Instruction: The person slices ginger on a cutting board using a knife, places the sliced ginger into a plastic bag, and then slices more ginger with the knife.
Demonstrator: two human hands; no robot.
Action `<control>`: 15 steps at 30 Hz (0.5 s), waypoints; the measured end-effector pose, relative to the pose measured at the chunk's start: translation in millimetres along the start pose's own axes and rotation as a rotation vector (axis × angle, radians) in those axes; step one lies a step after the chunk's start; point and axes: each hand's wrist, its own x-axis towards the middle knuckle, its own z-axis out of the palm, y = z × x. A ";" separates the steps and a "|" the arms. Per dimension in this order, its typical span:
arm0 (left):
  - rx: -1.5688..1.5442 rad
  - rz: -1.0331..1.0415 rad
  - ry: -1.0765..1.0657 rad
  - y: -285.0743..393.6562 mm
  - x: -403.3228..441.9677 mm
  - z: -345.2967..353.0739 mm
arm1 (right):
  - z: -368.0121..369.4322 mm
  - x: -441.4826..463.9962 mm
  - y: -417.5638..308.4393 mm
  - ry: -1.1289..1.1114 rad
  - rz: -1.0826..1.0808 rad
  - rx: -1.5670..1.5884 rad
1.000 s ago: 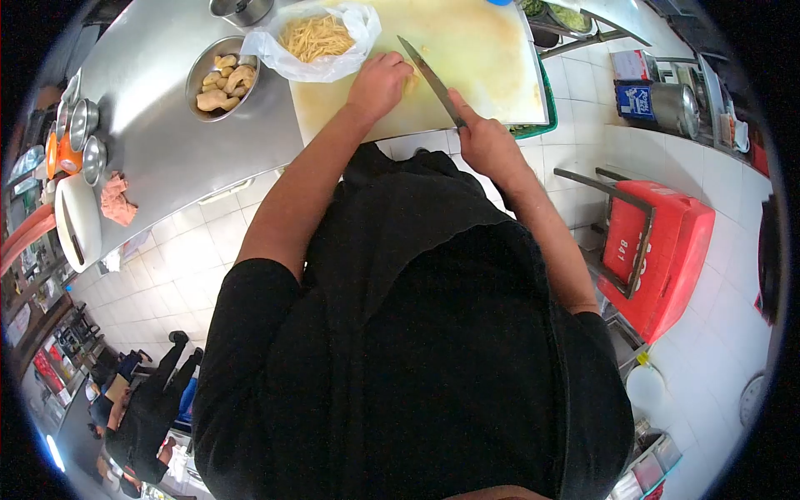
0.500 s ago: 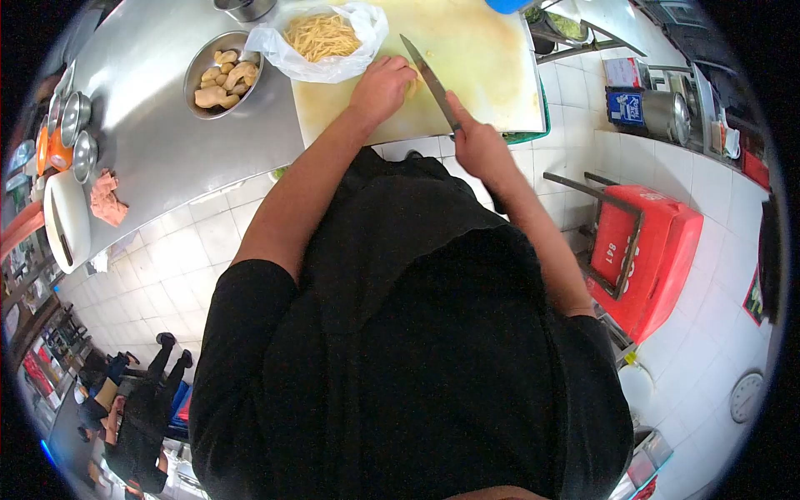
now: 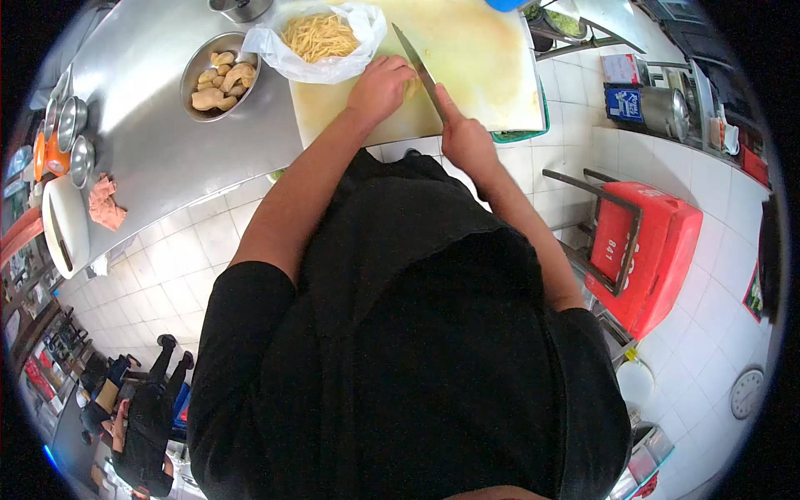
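Observation:
My right hand [image 3: 468, 143] is closed around the handle of a long kitchen knife [image 3: 421, 71], with the index finger stretched along its spine. My left hand [image 3: 382, 87] presses curled fingers onto a small pale yellow ginger piece [image 3: 411, 87], mostly hidden under the fingertips. The blade lies right beside those fingertips. Both hands work over a yellowed white cutting board [image 3: 492, 71]. On the board's far left sits a white plastic bag [image 3: 367, 60] full of thin yellow ginger strips [image 3: 319, 37]. Left of it, a steel bowl [image 3: 188, 83] holds several peeled ginger pieces [image 3: 214, 99].
The board rests on a steel table [image 3: 150, 108]. Small metal bowls [image 3: 72, 117], a pink cloth [image 3: 106, 202] and a white board with a knife [image 3: 62, 221] lie at the left. A red crate [image 3: 658, 258] stands right. Another person [image 3: 146, 433] is at lower left.
My right hand and the knife have shifted slightly left, bringing the blade closer to my left fingertips. The left hand stays in nearly the same place.

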 end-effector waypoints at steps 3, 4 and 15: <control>0.046 -0.005 -0.017 0.4 1.0 1.3 | -27.7 0.6 -6.5 -0.013 -0.031 -0.023; 0.043 0.003 -0.010 0.8 3.6 0.8 | -31.6 -3.0 -7.3 -0.018 -0.027 -0.022; 0.008 0.019 -0.011 3.3 4.9 -6.1 | -26.7 -8.6 -11.2 0.003 -0.025 0.009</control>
